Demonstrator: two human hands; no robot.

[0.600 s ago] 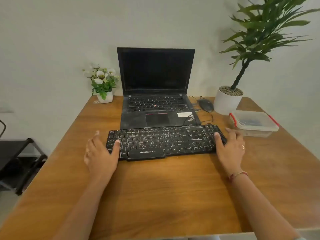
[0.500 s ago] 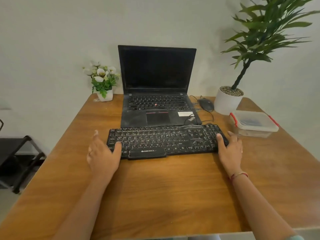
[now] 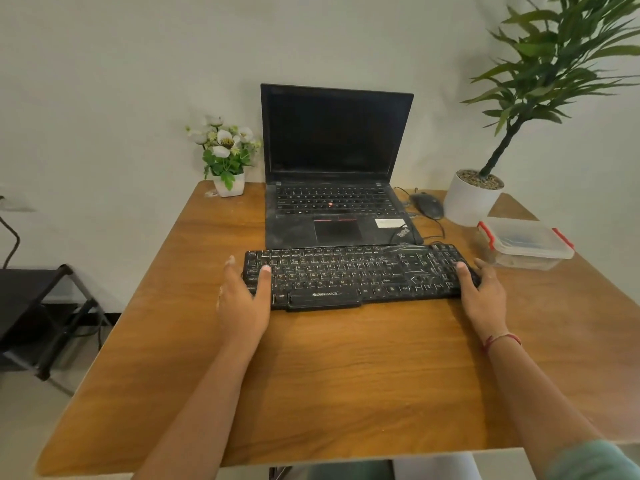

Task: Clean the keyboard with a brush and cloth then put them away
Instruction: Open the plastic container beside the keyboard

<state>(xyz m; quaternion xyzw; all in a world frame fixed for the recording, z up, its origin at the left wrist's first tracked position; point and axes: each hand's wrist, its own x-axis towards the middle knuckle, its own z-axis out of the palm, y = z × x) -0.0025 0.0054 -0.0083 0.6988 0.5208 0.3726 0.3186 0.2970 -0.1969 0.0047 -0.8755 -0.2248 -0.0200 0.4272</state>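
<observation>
— Where's the black rectangular plastic keyboard [image 3: 356, 276]?
— Flat on the brown wooden table [image 3: 346, 368], touching the open black laptop [image 3: 337, 174]; my left hand [image 3: 242, 303] and right hand [image 3: 481, 296] grip its ends, thumbs over the keys.

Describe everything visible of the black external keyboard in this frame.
The keyboard is black, full-size, seemingly plastic, with pale key legends, a number pad at its right end and a Zebronics mark below the space bar. Dust and whitish smears show on the keys. It lies flat on the wooden table, directly before the open laptop. The left hand grips its left end and the right hand its right end, thumbs on top.
</observation>
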